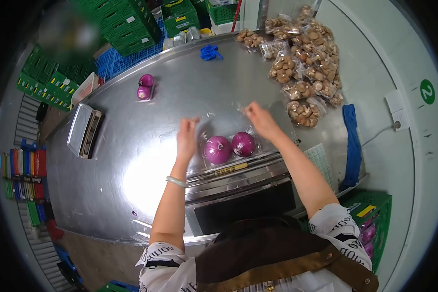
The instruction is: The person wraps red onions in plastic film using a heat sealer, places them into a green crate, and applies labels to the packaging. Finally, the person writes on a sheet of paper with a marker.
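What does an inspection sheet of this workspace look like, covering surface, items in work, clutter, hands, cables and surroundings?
Surface: metal table, glare at left of centre, small scraps near the front edge
Items in work: two purple onions side by side by the wrapping station; clear film above them
Clutter: mushroom bags piled far right, onion pack, crumpled blue item, blue cloth at right edge
Hands: left and right each pinching film, beyond the onions
Cables: one from the wall socket; far end unclear
Surroundings: green crates, wall at right
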`<state>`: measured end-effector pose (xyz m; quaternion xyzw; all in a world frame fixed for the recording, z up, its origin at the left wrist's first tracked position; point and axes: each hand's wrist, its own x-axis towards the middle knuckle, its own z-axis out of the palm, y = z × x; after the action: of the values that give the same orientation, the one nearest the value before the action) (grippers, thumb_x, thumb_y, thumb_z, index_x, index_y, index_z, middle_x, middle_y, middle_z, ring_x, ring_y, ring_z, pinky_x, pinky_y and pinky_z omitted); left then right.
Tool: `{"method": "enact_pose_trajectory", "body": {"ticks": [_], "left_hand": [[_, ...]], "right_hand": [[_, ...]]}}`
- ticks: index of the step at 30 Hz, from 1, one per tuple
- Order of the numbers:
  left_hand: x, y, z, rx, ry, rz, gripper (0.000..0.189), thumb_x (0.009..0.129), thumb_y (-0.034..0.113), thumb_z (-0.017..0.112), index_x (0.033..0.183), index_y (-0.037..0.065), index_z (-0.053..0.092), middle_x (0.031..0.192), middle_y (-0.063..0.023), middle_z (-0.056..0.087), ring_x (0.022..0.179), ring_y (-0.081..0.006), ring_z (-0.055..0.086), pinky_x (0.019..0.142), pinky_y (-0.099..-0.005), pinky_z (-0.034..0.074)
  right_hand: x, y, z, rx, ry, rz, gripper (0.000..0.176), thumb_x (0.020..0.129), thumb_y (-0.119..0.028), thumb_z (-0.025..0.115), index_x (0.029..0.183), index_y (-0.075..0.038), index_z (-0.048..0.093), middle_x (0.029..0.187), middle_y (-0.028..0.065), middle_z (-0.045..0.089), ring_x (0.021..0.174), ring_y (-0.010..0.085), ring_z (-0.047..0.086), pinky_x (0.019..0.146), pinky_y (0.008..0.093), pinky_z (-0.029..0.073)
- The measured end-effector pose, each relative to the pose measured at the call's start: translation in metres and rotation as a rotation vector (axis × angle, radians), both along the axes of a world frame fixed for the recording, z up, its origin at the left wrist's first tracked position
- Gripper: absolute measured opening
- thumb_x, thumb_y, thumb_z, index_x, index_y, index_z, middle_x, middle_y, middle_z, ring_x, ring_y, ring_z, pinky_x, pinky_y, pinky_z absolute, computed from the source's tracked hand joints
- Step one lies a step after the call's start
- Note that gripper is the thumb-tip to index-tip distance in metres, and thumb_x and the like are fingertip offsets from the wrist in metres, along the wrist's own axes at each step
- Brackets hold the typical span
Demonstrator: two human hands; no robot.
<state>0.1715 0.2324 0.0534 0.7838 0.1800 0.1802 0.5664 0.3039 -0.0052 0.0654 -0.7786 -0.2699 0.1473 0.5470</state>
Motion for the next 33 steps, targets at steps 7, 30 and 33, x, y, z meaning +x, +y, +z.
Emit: {"method": "enact_pose_trajectory", "body": {"ticks": [7,30,33], "left_hand": [[-0.025,-0.018,0.017,-0.320,0.421,-0.230,0.040,0.091,0.036,0.061,0.109,0.001,0.058,0.093,-0.0160,0.067,0.085,-0.0207,0.062,0.078,-0.0320,0.048],[-0.201,-0.123,-0.019,-0.133,0.591,-0.319,0.066,0.094,0.056,0.046,0.086,-0.007,0.066,0.068,-0.0127,0.061,0.069,-0.0195,0.057,0.066,-0.0355,0.046],[-0.200,-0.127,-0.015,0.337,0.682,-0.273,0.061,0.093,0.053,0.049,0.082,-0.005,0.064,0.065,-0.0113,0.061,0.062,-0.0179,0.055,0.060,-0.0339,0.044]], "right_hand": [[-0.002,-0.009,-0.001,-0.377,0.200,0.336,0.047,0.089,-0.043,0.058,0.113,-0.002,0.063,0.088,0.0160,0.068,0.080,0.0301,0.064,0.073,0.0375,0.049],[-0.184,-0.135,-0.007,-0.398,0.502,0.301,0.048,0.096,-0.045,0.051,0.102,0.001,0.062,0.065,0.0100,0.059,0.052,0.0147,0.056,0.050,0.0297,0.043],[-0.191,-0.145,-0.043,-0.214,0.756,0.027,0.044,0.094,-0.042,0.056,0.099,0.002,0.061,0.062,0.0041,0.054,0.050,0.0112,0.047,0.048,0.0272,0.039]]}}
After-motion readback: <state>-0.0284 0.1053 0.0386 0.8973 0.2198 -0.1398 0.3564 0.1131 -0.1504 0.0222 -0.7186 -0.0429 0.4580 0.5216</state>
